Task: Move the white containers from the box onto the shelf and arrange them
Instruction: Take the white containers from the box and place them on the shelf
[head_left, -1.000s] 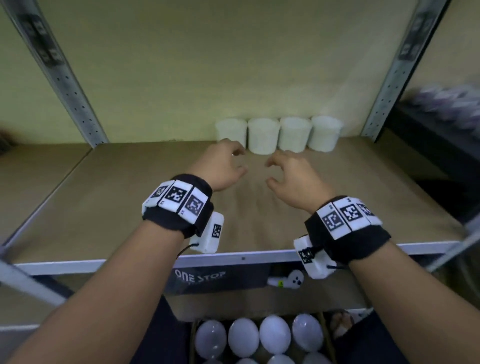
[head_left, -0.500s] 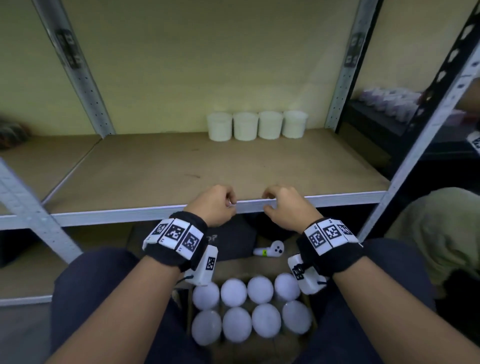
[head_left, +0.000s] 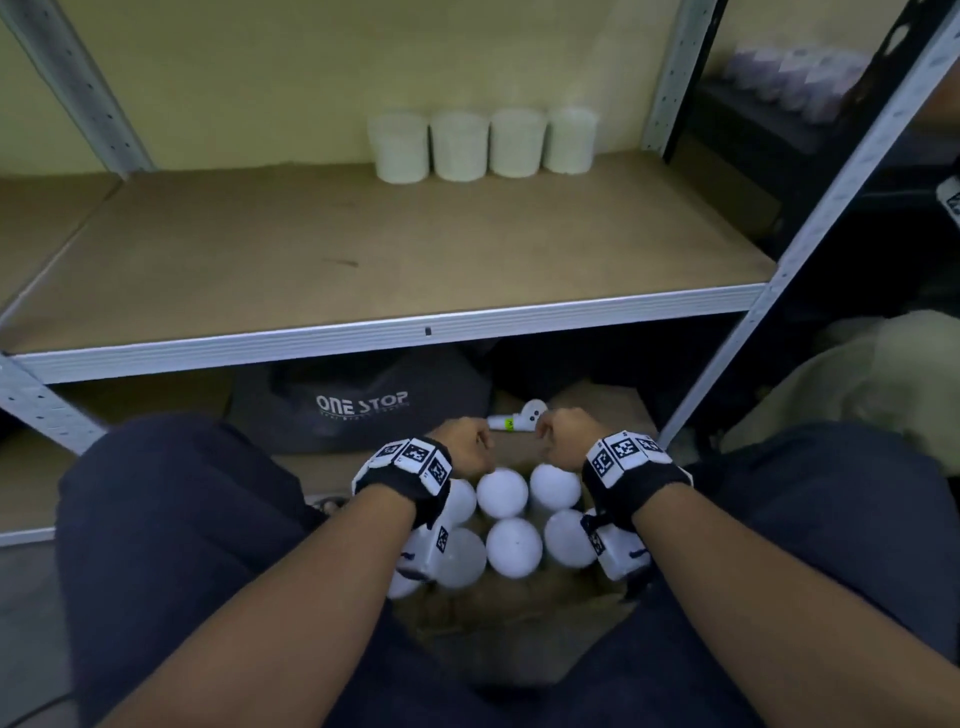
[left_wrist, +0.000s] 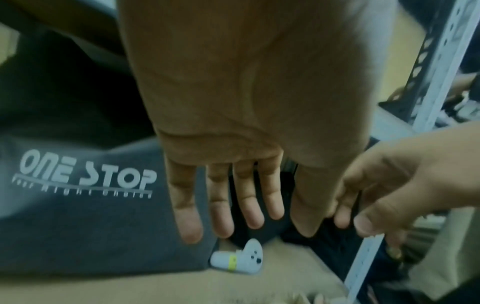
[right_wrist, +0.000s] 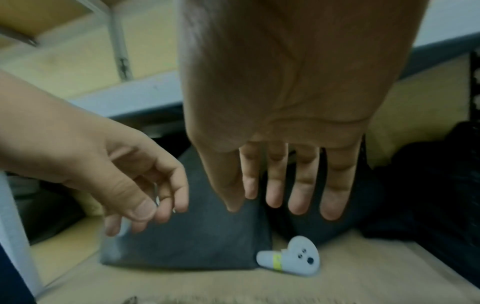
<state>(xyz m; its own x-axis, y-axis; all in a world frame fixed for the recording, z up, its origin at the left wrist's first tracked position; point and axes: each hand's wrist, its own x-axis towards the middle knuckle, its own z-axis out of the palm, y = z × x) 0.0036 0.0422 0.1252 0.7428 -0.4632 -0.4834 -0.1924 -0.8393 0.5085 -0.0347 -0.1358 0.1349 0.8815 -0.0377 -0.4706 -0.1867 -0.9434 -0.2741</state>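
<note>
The wristbands are hiding part of the round white lidded containers (head_left: 502, 492) in the brown cardboard box (head_left: 524, 618) (its walls are barely showing). The left hand (head_left: 462, 441) and the right hand (head_left: 566, 434) are hovering above them, fingers relaxed, holding nothing. Four white cylindrical containers (head_left: 480, 143) are standing along the rear edge of the brown fibreboard shelf (head_left: 363, 260).

Four containers (head_left: 480, 145) are standing side by side at the shelf's (head_left: 363, 270) back, toward one o'clock. More containers (head_left: 511, 540) are sitting in the box (head_left: 519, 623) at six o'clock, below the shelf's front edge. A bag (head_left: 358, 405) is lying at eleven o'clock behind the box.
</note>
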